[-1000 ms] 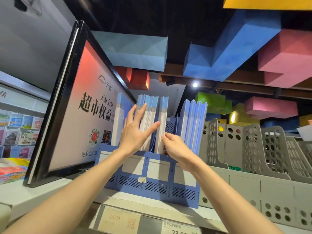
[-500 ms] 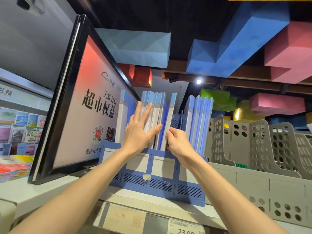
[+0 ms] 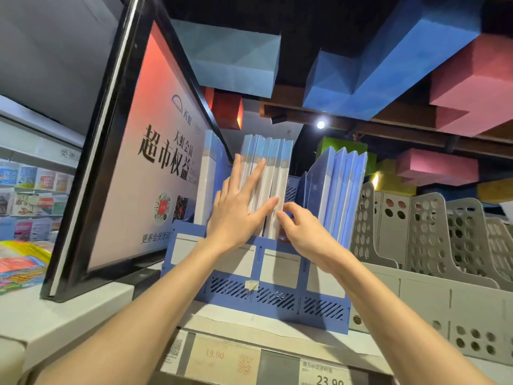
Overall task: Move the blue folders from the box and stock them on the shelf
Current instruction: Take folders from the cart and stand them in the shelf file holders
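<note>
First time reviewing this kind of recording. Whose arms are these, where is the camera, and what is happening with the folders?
No robot here: a person works bare-handed, and the single camera sits on their head, looking forward over the arms. On the shelf stands a blue file rack with blue folders upright in it. Gray racks stand to its right, a framed sign to its left. The left hand presses flat against the middle folders, and the right hand seems to pinch the rightmost one's edge with curled fingers.
</note>
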Demonstrator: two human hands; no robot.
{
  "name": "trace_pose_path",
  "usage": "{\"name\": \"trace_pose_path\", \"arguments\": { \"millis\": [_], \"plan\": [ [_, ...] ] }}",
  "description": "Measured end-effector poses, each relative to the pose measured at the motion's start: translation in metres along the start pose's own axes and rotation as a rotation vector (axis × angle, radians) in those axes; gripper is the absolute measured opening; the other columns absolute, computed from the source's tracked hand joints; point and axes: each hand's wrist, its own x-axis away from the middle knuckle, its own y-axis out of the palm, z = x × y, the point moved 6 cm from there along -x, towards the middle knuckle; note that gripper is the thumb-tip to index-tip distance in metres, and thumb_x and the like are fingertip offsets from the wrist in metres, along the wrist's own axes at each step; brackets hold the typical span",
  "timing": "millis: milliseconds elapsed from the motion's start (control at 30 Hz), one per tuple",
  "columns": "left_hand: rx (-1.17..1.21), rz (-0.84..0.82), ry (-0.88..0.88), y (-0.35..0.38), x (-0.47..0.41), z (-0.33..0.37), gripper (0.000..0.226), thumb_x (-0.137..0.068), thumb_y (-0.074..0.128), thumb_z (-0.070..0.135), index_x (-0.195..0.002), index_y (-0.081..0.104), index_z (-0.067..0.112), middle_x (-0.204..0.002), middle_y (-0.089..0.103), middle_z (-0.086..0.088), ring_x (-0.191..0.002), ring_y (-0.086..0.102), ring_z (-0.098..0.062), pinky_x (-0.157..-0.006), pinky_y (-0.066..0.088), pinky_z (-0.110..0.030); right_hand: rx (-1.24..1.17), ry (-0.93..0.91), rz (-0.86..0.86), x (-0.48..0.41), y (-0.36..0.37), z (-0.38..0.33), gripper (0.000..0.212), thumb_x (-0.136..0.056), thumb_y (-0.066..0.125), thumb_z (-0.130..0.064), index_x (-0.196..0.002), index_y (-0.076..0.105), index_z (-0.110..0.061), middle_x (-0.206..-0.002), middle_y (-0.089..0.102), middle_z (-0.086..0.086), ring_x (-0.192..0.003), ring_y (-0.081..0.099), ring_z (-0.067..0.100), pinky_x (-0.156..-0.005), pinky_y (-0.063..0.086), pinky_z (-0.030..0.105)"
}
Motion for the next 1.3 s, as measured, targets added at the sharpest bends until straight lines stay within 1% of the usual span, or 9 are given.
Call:
{"name": "trace_pose_path", "arguments": {
  "millis": [100,200,400,500,600,700,833,1000,1300],
  "plan": [
    [-0.008,0.004,0.003,0.001,0.000,-0.002,0.069,-0.094,0.050,0.066,-0.153,0.016,0.055,-0.168,-0.011,0.009,-0.151,0.020,-0.028,-0.116,0.027,-0.057,0.042,-0.023,0.058,0.002,0.004,-0.001,0.037,-0.107,0.036,-0.036,-0.137,0.051,-0.019,-0.111,0.066,0.000,-0.109,0.060,0.024,-0.093,0.051,0.043],
    [0.037,0.016,-0.001,-0.001,0.002,0.000,0.067,-0.093,0.053,0.065,-0.152,0.023,0.052,-0.169,-0.008,0.009,-0.152,0.019,-0.025,-0.116,0.026,-0.055,0.105,-0.023,0.056,0.006,-0.003,-0.006,0.034,-0.107,0.038,-0.032,-0.132,0.056,-0.018,-0.094,0.070,0.002,-0.093,0.067,0.024,-0.075,0.051,0.031],
    [0.071,-0.064,-0.132,-0.008,0.024,0.010,0.063,-0.093,0.059,0.056,-0.150,0.036,0.043,-0.169,0.002,0.006,-0.153,0.018,-0.022,-0.118,0.028,-0.055,0.105,0.071,0.051,0.029,-0.023,-0.016,0.038,-0.103,0.046,-0.032,-0.130,0.063,-0.011,-0.120,0.069,0.008,-0.119,0.058,0.024,-0.101,0.048,0.047],
    [0.065,-0.112,-0.154,-0.033,0.038,0.023,0.046,-0.095,0.059,0.047,-0.138,0.055,0.031,-0.165,0.025,-0.001,-0.150,0.027,-0.019,-0.118,0.031,-0.048,-0.097,0.105,0.089,0.047,-0.035,-0.026,0.030,-0.100,0.051,-0.028,-0.107,0.071,-0.007,-0.100,0.075,0.010,-0.097,0.070,0.026,-0.091,0.056,0.048],
    [-0.018,-0.137,-0.072,-0.071,0.057,0.052,0.031,-0.097,0.057,0.044,-0.120,0.066,0.026,-0.141,0.057,0.002,-0.132,0.051,-0.014,-0.107,0.044,-0.041,-0.291,0.108,0.102,0.073,-0.045,-0.041,0.026,-0.099,0.053,-0.018,-0.096,0.070,0.000,-0.093,0.075,0.017,-0.089,0.073,0.030,-0.084,0.060,0.046],
    [-0.035,-0.136,-0.105,-0.112,0.084,0.081,0.029,-0.090,0.053,0.052,-0.098,0.070,0.029,-0.099,0.073,0.014,-0.090,0.069,-0.006,-0.084,0.057,-0.039,-0.458,0.090,0.113,0.107,-0.043,-0.056,0.019,-0.098,0.054,-0.013,-0.093,0.069,-0.001,-0.089,0.075,0.017,-0.075,0.071,0.025,-0.072,0.060,0.035],
    [-0.016,-0.075,-0.264,-0.169,0.160,0.112,0.032,-0.086,0.052,0.055,-0.084,0.068,0.027,-0.077,0.074,0.013,-0.063,0.070,-0.006,-0.070,0.060,-0.040,-0.662,0.091,-0.010,0.175,-0.011,-0.062,0.016,-0.097,0.058,-0.014,-0.091,0.069,-0.004,-0.085,0.075,0.013,-0.070,0.070,0.024,-0.062,0.056,0.029],
    [-0.002,-0.107,-0.475,-0.242,0.280,0.134,0.036,-0.086,0.055,0.051,-0.084,0.069,0.018,-0.071,0.074,0.005,-0.064,0.073,-0.019,-0.062,0.061,-0.046,-0.874,0.141,-0.223,0.271,0.050,-0.085,0.015,-0.099,0.058,-0.014,-0.089,0.068,-0.008,-0.083,0.075,0.012,-0.066,0.069,0.022,-0.055,0.053,0.023],
    [-0.259,-0.157,-0.814,-0.364,0.484,0.157,0.022,-0.094,0.058,0.042,-0.085,0.068,0.024,-0.075,0.075,0.009,-0.058,0.070,-0.017,-0.065,0.060,-0.042,-1.080,0.293,-0.618,0.439,0.190,-0.165,0.016,-0.102,0.052,-0.013,-0.098,0.065,-0.005,-0.079,0.071,0.011,-0.053,0.065,0.016,-0.049,0.049,0.019]
  ]
}}
